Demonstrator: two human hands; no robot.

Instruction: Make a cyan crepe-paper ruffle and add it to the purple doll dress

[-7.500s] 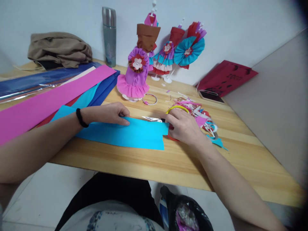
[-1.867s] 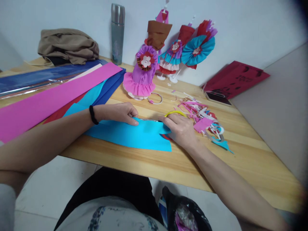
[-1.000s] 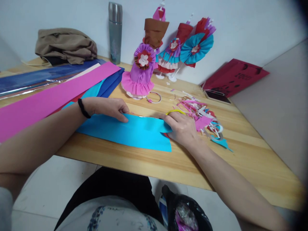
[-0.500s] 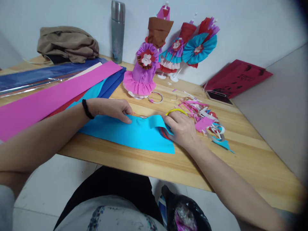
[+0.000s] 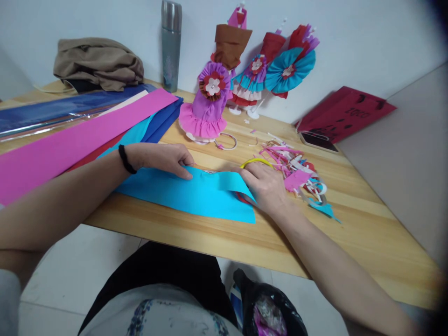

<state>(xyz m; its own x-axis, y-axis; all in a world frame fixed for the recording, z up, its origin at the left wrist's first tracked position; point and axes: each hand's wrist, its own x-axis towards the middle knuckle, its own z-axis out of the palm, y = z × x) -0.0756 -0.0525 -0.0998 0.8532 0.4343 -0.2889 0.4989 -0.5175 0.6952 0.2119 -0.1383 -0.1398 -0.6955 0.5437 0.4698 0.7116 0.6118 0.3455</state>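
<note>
A long light-blue strip (image 5: 196,196) lies along the front of the wooden table. At its upper edge, my left hand (image 5: 168,158) pinches the strip between thumb and curled fingers. My right hand (image 5: 264,184) is closed on scissors whose yellow handle (image 5: 257,161) shows above the knuckles and whose red part peeks out under the strip. The strip's right part curls up against my right fingers. Only a bit of the blades shows at the upper edge, between my hands; the rest is hidden.
Pink strip (image 5: 84,130) and other coloured sheets lie left. A purple-and-pink paper dress (image 5: 210,105), grey bottle (image 5: 171,51) and brown cloth (image 5: 98,63) stand or lie behind. Scraps (image 5: 297,175), a phone (image 5: 319,141) and a red bag (image 5: 346,114) are right. Black plastic bag (image 5: 252,303) below.
The curled right part of the blue strip has shifted slightly right and down, covering more of the red scissor part. My hands have barely moved.
</note>
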